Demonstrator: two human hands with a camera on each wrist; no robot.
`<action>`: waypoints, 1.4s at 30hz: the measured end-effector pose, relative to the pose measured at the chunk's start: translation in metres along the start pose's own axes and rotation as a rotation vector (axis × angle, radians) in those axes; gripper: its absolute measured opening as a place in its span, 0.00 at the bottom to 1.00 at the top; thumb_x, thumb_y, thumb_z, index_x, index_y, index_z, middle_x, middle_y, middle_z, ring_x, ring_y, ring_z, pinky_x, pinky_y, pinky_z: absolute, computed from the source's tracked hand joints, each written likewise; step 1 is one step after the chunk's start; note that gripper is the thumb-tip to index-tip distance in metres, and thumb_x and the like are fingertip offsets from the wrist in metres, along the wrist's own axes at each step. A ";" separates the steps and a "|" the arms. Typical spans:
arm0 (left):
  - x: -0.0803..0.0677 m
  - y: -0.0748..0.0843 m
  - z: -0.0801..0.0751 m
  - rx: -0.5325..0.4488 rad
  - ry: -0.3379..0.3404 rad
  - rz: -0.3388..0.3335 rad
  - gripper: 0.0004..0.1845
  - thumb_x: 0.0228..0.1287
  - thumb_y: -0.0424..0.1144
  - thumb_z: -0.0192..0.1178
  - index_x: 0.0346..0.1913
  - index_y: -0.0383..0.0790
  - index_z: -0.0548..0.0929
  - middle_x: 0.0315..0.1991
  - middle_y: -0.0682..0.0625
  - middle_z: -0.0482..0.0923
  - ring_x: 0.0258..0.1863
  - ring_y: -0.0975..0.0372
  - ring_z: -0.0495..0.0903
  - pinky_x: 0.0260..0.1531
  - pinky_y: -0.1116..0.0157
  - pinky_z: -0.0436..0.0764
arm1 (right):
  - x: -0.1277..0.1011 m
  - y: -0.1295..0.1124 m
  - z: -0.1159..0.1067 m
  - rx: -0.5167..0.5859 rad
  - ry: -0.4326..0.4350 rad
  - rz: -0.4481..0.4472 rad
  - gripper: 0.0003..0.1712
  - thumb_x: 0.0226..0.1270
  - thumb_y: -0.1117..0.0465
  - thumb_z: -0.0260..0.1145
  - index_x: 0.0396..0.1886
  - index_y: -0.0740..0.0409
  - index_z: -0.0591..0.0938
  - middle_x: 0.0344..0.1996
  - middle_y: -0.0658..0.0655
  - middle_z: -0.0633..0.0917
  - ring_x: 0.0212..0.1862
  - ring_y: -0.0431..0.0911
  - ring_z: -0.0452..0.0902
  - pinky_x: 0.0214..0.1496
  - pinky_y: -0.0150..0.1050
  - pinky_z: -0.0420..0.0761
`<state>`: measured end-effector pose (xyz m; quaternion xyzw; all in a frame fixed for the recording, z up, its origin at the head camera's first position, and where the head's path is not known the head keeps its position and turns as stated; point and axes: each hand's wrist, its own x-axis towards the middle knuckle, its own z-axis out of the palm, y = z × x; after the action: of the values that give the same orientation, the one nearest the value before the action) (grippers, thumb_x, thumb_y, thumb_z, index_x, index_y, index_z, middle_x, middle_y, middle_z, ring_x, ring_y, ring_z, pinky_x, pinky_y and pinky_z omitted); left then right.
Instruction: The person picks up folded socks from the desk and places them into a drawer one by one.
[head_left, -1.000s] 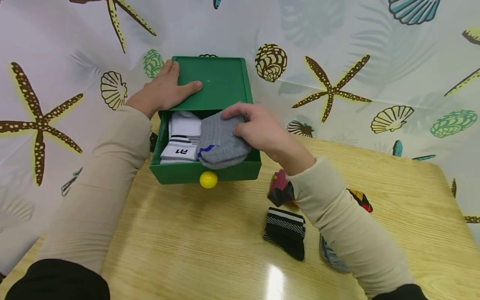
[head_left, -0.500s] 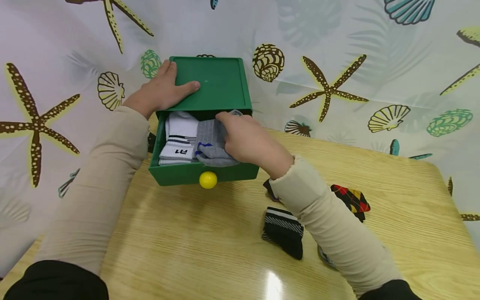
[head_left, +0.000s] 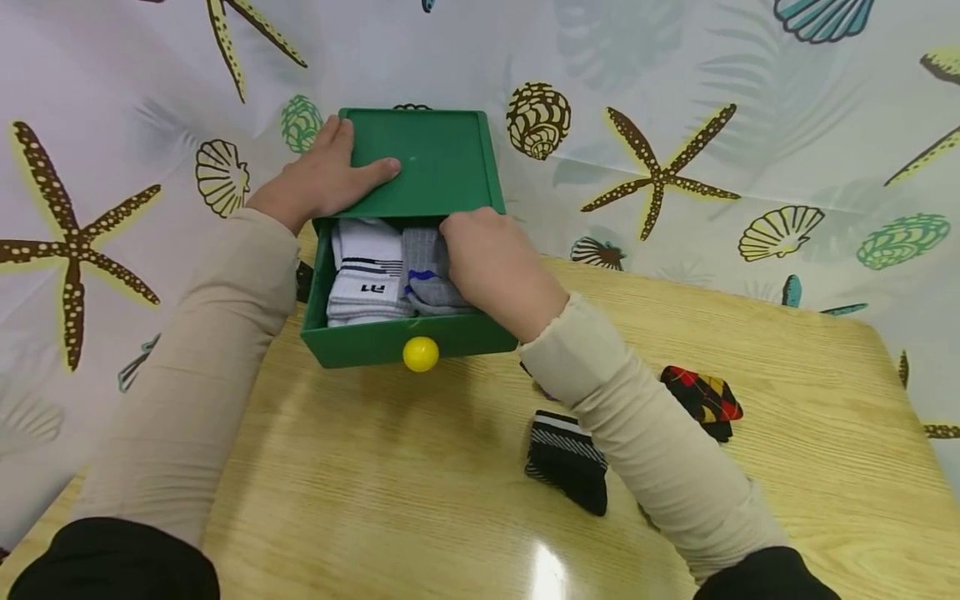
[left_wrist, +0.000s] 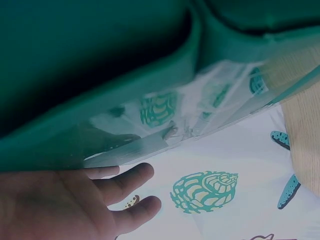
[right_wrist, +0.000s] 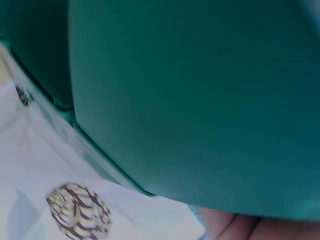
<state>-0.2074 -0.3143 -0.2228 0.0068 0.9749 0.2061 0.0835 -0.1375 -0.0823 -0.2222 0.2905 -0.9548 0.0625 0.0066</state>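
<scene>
In the head view my left hand point(head_left: 322, 175) lies on the top left of a green box point(head_left: 427, 167), thumb stretched over its lid. The left wrist view shows straight fingers point(left_wrist: 131, 182) along the box's wall. The drawer point(head_left: 352, 345) with a yellow knob point(head_left: 421, 354) is pulled out. White folded socks point(head_left: 367, 275) with black stripes fill its left side. My right hand point(head_left: 498, 267) reaches into the drawer's right side over grey socks point(head_left: 429, 262) with blue marks. Its fingertips are hidden inside, so I cannot tell whether they grip the socks.
Black striped socks point(head_left: 567, 462) and red-yellow checkered socks point(head_left: 701, 396) lie on the wooden table point(head_left: 360, 492), right of the box. Other socks are partly hidden under my right forearm. A shell-patterned cloth point(head_left: 660, 100) hangs right behind the box.
My right hand has gone from holding the grey socks by their upper edge to reaching deeper into the drawer. The grey socks sit lower, further inside. My left hand stays on the box.
</scene>
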 end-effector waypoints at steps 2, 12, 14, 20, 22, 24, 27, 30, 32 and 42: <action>0.000 0.001 0.000 0.001 -0.001 -0.001 0.53 0.73 0.70 0.33 0.76 0.33 0.22 0.77 0.38 0.13 0.77 0.41 0.25 0.72 0.39 0.41 | -0.002 -0.002 -0.001 -0.056 0.034 0.016 0.12 0.77 0.66 0.55 0.43 0.58 0.86 0.38 0.58 0.85 0.37 0.49 0.81 0.38 0.44 0.83; -0.002 0.006 -0.001 0.003 0.004 0.013 0.53 0.74 0.69 0.33 0.76 0.33 0.23 0.78 0.37 0.14 0.77 0.41 0.27 0.72 0.39 0.41 | -0.024 0.003 -0.015 -0.029 0.067 -0.098 0.16 0.79 0.60 0.56 0.31 0.52 0.86 0.22 0.52 0.79 0.26 0.46 0.75 0.27 0.39 0.76; -0.003 0.006 -0.001 0.004 0.004 0.011 0.53 0.74 0.69 0.33 0.77 0.33 0.23 0.78 0.37 0.14 0.77 0.40 0.27 0.72 0.39 0.41 | -0.027 0.006 -0.014 0.073 0.011 -0.150 0.15 0.80 0.58 0.56 0.37 0.52 0.88 0.27 0.51 0.82 0.30 0.44 0.76 0.32 0.38 0.76; -0.003 0.005 -0.001 0.011 -0.003 0.002 0.53 0.74 0.70 0.33 0.77 0.33 0.22 0.78 0.38 0.14 0.77 0.40 0.28 0.71 0.38 0.41 | -0.022 0.015 -0.009 0.293 -0.166 -0.232 0.21 0.83 0.53 0.53 0.65 0.53 0.81 0.55 0.50 0.84 0.51 0.42 0.77 0.58 0.39 0.75; -0.003 0.004 -0.001 0.011 -0.005 -0.001 0.53 0.73 0.70 0.33 0.77 0.34 0.22 0.78 0.38 0.14 0.77 0.39 0.28 0.71 0.37 0.40 | -0.020 0.016 -0.009 0.304 -0.201 -0.240 0.24 0.84 0.51 0.51 0.71 0.50 0.76 0.61 0.51 0.81 0.55 0.43 0.77 0.62 0.40 0.74; -0.003 0.003 0.000 0.010 -0.004 -0.005 0.53 0.73 0.70 0.33 0.77 0.34 0.22 0.78 0.38 0.14 0.77 0.39 0.28 0.71 0.37 0.40 | -0.019 0.015 -0.009 0.288 -0.234 -0.262 0.26 0.84 0.48 0.49 0.76 0.45 0.71 0.67 0.51 0.77 0.60 0.43 0.75 0.65 0.41 0.71; -0.003 0.002 0.000 0.007 -0.002 -0.008 0.53 0.74 0.70 0.34 0.77 0.34 0.22 0.78 0.39 0.14 0.77 0.39 0.27 0.71 0.36 0.39 | -0.018 0.011 -0.008 0.246 -0.284 -0.317 0.27 0.83 0.46 0.48 0.77 0.39 0.68 0.70 0.50 0.74 0.66 0.42 0.71 0.69 0.41 0.68; -0.003 0.001 0.000 0.002 0.003 -0.003 0.53 0.74 0.70 0.34 0.77 0.34 0.22 0.78 0.38 0.14 0.77 0.39 0.28 0.71 0.37 0.40 | -0.016 0.008 -0.005 0.199 -0.288 -0.350 0.24 0.84 0.47 0.48 0.71 0.43 0.77 0.60 0.50 0.82 0.60 0.43 0.75 0.65 0.39 0.71; -0.002 0.000 0.001 -0.002 0.004 0.002 0.53 0.74 0.70 0.34 0.77 0.34 0.22 0.78 0.38 0.14 0.77 0.40 0.28 0.72 0.38 0.41 | -0.016 0.006 -0.004 0.161 -0.271 -0.334 0.21 0.83 0.48 0.50 0.61 0.48 0.83 0.47 0.50 0.85 0.50 0.44 0.77 0.55 0.39 0.74; -0.002 -0.002 0.000 0.004 0.004 0.000 0.53 0.73 0.70 0.34 0.77 0.35 0.22 0.78 0.39 0.14 0.77 0.40 0.27 0.71 0.37 0.39 | -0.013 -0.003 -0.008 0.061 -0.281 -0.264 0.17 0.82 0.52 0.52 0.35 0.51 0.83 0.25 0.50 0.76 0.33 0.45 0.73 0.36 0.38 0.71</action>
<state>-0.2051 -0.3157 -0.2233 0.0066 0.9755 0.2042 0.0816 -0.1251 -0.0764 -0.2142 0.4194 -0.8975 0.0489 -0.1274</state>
